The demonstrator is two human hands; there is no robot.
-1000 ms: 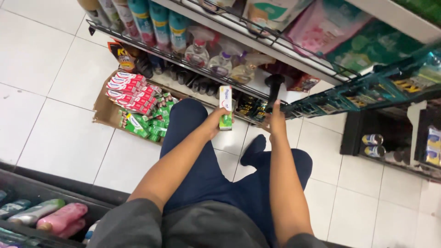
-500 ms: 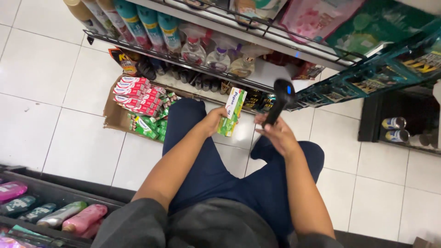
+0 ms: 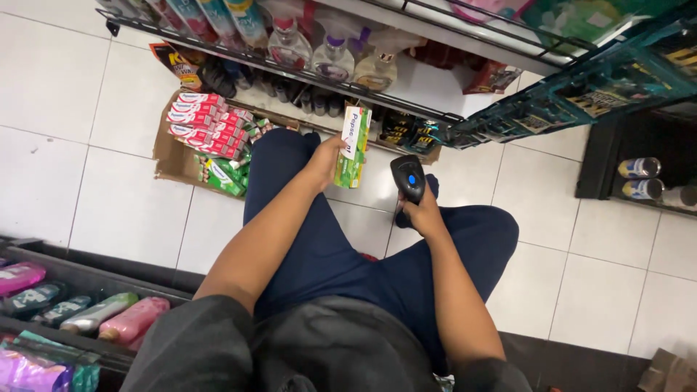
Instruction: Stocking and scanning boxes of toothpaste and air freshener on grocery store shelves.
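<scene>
Toothpaste box (image 3: pixel 353 147), white and green, upright just above the frame's centre, pinched along its left edge by the left hand (image 3: pixel 324 161) with fingers closed around it. Black handheld scanner (image 3: pixel 409 178) just to the right of the box and apart from it, gripped by the right hand (image 3: pixel 421 213) closed around its handle, blue-lit head facing up. Cardboard carton (image 3: pixel 168 161) of red and green toothpaste boxes on the white tiled floor (image 3: pixel 87 123) at left centre, bottles (image 3: pixel 334 58) on the wire shelf (image 3: pixel 290 72) along the top, dark blue trousers (image 3: pixel 327 254) below both hands.
</scene>
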